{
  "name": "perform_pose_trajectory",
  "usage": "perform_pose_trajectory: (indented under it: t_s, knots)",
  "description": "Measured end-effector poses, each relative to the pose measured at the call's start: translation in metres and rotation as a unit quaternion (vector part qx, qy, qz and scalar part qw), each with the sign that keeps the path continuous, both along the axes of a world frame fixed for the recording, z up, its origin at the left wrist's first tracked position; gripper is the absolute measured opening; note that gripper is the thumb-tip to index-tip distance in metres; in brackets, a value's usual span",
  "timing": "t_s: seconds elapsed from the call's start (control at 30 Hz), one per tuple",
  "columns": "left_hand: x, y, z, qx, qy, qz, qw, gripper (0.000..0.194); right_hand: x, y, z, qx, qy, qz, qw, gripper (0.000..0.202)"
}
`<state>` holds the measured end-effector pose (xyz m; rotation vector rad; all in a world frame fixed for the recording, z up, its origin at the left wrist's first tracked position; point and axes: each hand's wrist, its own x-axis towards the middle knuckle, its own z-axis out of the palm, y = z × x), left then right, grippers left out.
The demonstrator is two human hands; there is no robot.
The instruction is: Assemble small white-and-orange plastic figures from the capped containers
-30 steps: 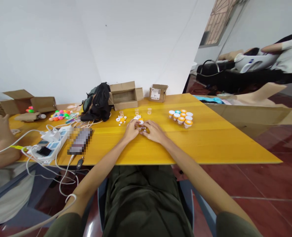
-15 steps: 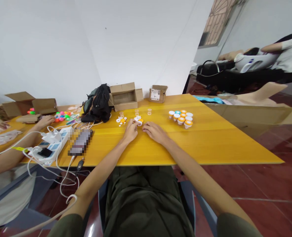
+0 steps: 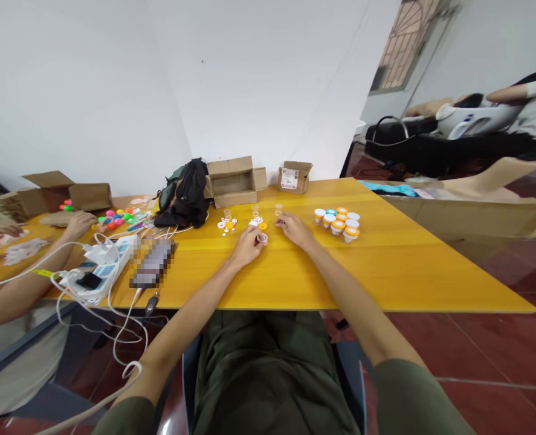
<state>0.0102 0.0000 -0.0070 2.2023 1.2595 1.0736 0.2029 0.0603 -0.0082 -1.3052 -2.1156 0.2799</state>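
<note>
My left hand is closed, pinching a small white round lid above the table. My right hand holds nothing; its fingers are apart and bent, just in front of a small clear plastic cup. Whether the fingertips touch that cup I cannot tell. Two similar clear cups, one in the middle and one farther left, stand in the same row. Beyond my left hand lie yellow discs, white discs and small white dice-like pieces.
Lidded cups stand grouped at the right on the yellow table. Cardboard boxes and a black backpack line the back. At left are a phone, a power strip, cables, and a co-worker's hand near coloured balls.
My hands have moved apart. The right has shifted right and forward to the clear cup, while the left keeps the white lid, now tilted and more visible. The view has shifted slightly.
</note>
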Motion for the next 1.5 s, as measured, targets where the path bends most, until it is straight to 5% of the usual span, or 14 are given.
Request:
perform_pose_trajectory:
  t_s: [0.33, 0.7, 1.5]
  knots:
    - [0.003, 0.001, -0.003, -0.047, -0.077, -0.016, 0.996, 0.018, 0.009, -0.025, -0.004, 0.045, 0.148, -0.03, 0.987, 0.016]
    - [0.007, -0.001, -0.003, -0.063, -0.149, -0.098, 0.982, 0.025, -0.012, -0.056, -0.008, -0.25, 0.405, 0.129, 0.87, 0.04]
    - [0.008, -0.002, -0.001, -0.1, -0.145, -0.062, 0.982, 0.027, -0.012, -0.06, 0.003, -0.291, 0.457, 0.115, 0.833, 0.045]
